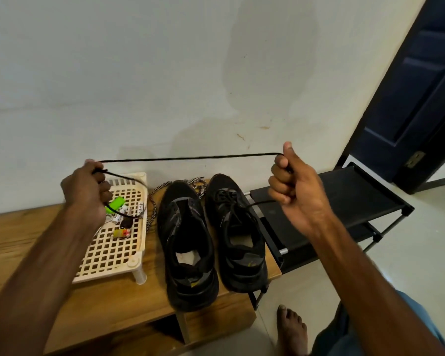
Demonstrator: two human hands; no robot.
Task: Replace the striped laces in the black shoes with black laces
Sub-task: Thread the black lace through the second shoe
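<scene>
Black lace [190,158]: stretched taut above the far edge of the bench [113,304], fingers of left hand [85,191] and right hand [296,194] clenched round it; risk, its drooping left tail snagging clutter in the lattice tray [108,255], tugging it toward the unlaced shoe [185,242].

I log: wooden bench [108,304] against a stained white wall [139,73]. On it, a cream lattice tray [108,255] on short legs, holding a green lighter [115,203] and small oddments. Black shoe rack [344,196] just beside the bench; dark panelled door [416,98] behind it.
</scene>
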